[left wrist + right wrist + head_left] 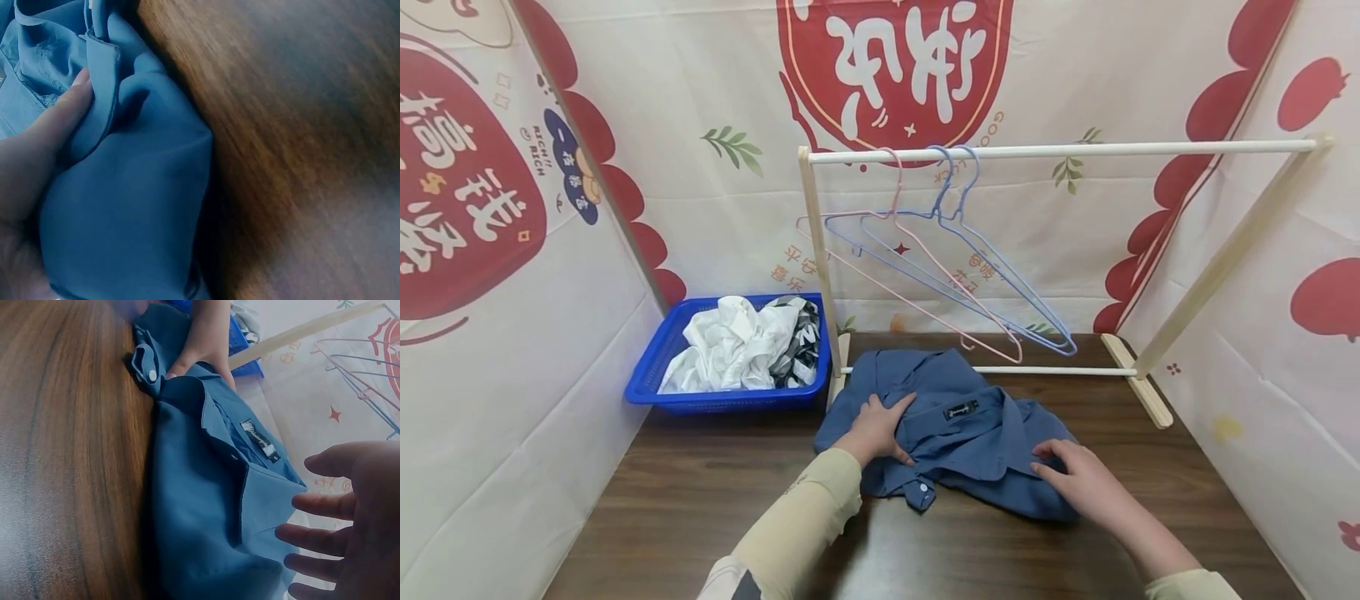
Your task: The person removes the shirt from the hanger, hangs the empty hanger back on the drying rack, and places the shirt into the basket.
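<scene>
A blue collared shirt (940, 442) lies bunched on the table, its dark neck label (961, 410) facing up and a buttoned tab (919, 493) at its front edge. My left hand (876, 429) rests on the left part of the shirt, thumb and index finger spread apart. In the left wrist view, the thumb (65, 112) lies against a fold of the cloth. At the shirt's right side is my right hand (1086, 475), its fingers loosely bent. The right wrist view shows those fingers (319, 540) apart from each other, over the collar side, with nothing held.
Behind the shirt stands a rack with a white rail (1075, 151), where a pink hanger (895, 196) and two blue hangers (1000, 258) hang. A blue basket (647, 379) of white and patterned clothes (737, 342) sits at the left. Printed cloth walls surround the wooden table (700, 500).
</scene>
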### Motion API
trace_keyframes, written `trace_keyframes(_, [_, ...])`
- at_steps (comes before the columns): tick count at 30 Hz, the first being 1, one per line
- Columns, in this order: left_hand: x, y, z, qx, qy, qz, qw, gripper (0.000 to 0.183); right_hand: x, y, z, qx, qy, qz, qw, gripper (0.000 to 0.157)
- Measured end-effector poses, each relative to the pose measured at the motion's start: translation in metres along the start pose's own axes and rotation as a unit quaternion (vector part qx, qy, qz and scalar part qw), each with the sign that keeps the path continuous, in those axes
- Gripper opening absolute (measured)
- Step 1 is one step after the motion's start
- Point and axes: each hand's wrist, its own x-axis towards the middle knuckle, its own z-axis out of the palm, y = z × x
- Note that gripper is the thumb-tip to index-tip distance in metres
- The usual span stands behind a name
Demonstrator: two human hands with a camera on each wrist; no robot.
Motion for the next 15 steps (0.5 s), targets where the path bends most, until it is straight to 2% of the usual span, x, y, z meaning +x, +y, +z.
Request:
trace_keyframes(6, [-0.0048,0.0041,-0.003,-0.019,-0.004,-0.004,0.9998,0.104,-0.0023,0.0006,0.0039,0.001,0.009,-0.004,1.0,0.024])
trace_keyframes(11, [-0.0027,0.0065,0.0003,-0.009,0.006,0.014,0.9999,0.089,-0.002,0.0001,0.0055,0.008,0.005,-0.003,1.0,0.025])
trace_keyframes(13, [-0.0008,0.0057,0.0018,-0.003,0.017,0.026,0.9995,0.074,-0.0014,-0.0013,0.0051,0.012,0.002,-0.002,1.0,0.026])
trace_keyframes(15, [-0.0009,0.0051,0.0011,0.003,0.032,0.041,0.9986,0.05,-0.0003,-0.0032,0.0048,0.014,0.001,0.0,1.0,0.026])
